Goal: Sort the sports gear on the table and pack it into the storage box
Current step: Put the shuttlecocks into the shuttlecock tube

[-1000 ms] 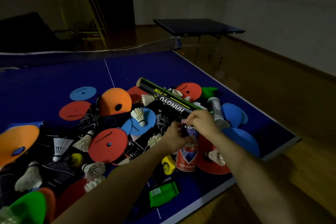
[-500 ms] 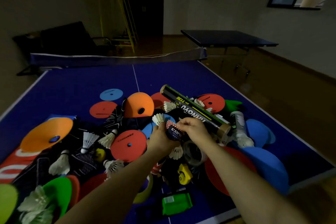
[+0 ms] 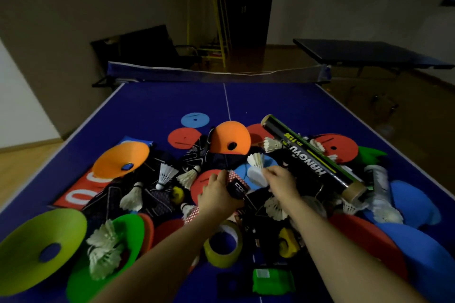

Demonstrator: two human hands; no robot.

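Nearest the camera, a green flat packet [image 3: 272,280] lies on the blue table-tennis table [image 3: 152,110], with a yellow roll of tape [image 3: 222,246] just beyond it between the two forearms. To the left, a lime-green disc cone [image 3: 37,251] and a green disc cone holding white feather shuttlecocks [image 3: 104,248] sit at the table's near edge.

Further in, the left hand [image 3: 216,195] is clenched around a small red-and-black patterned can [image 3: 236,186]; the fingers wrap its lower part and the top pokes out past them, tilted toward the far right. The printing on it is too blurred to read. The right hand [image 3: 280,183], just beside the can, pinches a white rounded lid [image 3: 257,176] between thumb and fingertips; whether lid and can touch cannot be told.

Beyond the right hand, a long black cardboard shuttlecock tube [image 3: 312,157] lies diagonally across the pile. Past the hands, an orange dome cone [image 3: 230,139] rests among flat red and blue discs.
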